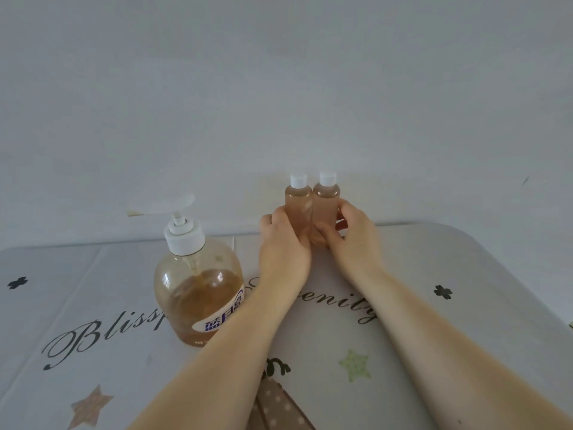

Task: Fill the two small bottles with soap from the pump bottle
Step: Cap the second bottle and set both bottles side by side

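A view from above and behind a person's two bare forearms, reaching forward across a pale grey table [465,259] printed with black script lettering, small dark flowers and coloured stars. A plain pale wall rises behind the table's far edge.

Near that far edge stand two small clear plastic bottles, upright and touching side by side, each with a white cap and each filled nearly to the shoulder with amber soap. The left hand [283,243] grasps the left small bottle [298,206] around its lower half, fingers curled behind it and thumb at the front. The right hand [353,234] grasps the right small bottle [326,203] in the same way, with the thumb lying across the bottle's front and the fingers wrapped round its outer side. The bottles' bases are hidden by the hands, so whether they rest on the table cannot be told.

To the left, nearer the viewer, a large rounded clear plastic pump bottle [198,293] with a white pump head stands upright on the table, about half full of amber soap, with a white and blue label on its front. It stands just beside the left forearm.
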